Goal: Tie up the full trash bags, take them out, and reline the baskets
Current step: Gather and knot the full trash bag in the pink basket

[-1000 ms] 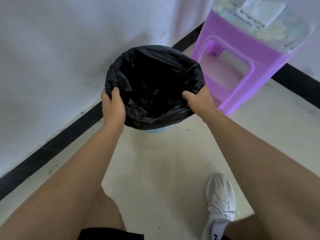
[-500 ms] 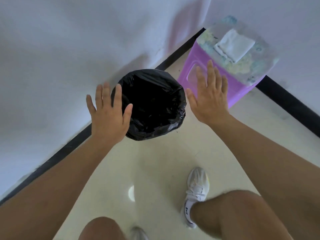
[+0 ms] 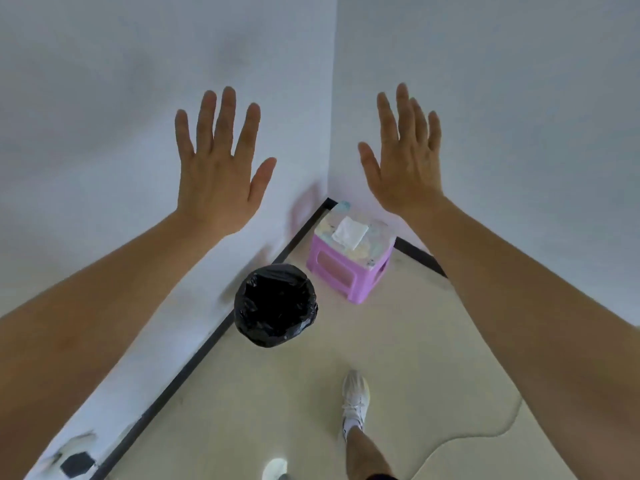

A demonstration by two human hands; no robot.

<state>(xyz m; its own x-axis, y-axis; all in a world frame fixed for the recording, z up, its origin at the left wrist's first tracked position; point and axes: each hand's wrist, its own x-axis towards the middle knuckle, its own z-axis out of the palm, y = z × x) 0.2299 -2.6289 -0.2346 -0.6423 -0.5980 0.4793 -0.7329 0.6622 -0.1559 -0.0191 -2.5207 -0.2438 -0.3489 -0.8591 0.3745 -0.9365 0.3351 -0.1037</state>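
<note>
Black crinkled liner (image 3: 276,304) rings round basket.

Open floor (image 3: 398,358) in front, clear up to the lined basket (image 3: 276,304). Hemmed behind by the wall (image 3: 104,133), just beside on its right by the purple stool (image 3: 349,268) with a folded cloth (image 3: 349,231) on top. Open from above.

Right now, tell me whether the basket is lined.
Lined. A black bag is spread open over the basket's rim, hiding it; both hands, left and right, are raised, empty.
</note>
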